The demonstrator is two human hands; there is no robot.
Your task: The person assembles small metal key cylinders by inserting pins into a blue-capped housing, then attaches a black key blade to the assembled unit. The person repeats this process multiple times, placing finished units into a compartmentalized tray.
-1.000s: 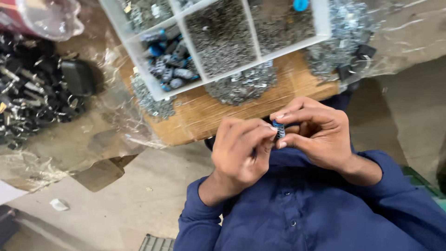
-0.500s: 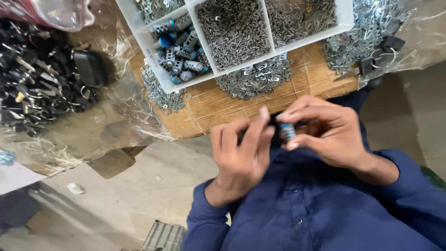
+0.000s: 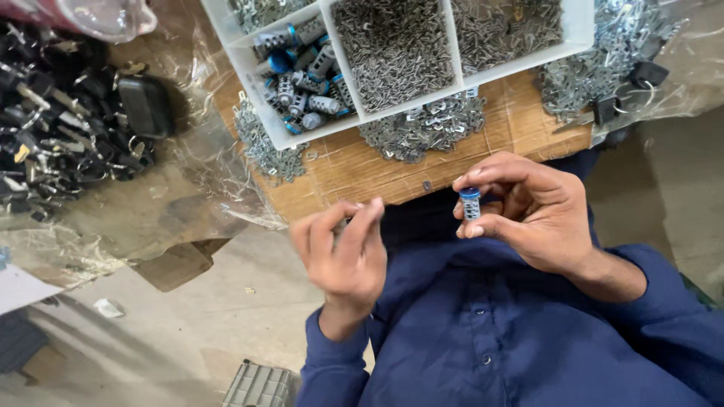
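Small cylinder (image 3: 470,203) pinched in the right hand (image 3: 539,215).
It stands upright between thumb and forefinger; left hand (image 3: 347,252) fingers (image 3: 367,218) loosely curled, seemingly empty.

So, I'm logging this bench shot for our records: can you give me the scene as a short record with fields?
Left hand: left hand raised, fingers pinched together; anything held is too small to tell
Right hand: right hand pinches a small grey cylinder with blue cap, upright
Tray: white compartment tray holds like cylinders and small metal pins
Surface: wooden board with loose metal clips
Left side: pile of black keys on clear plastic
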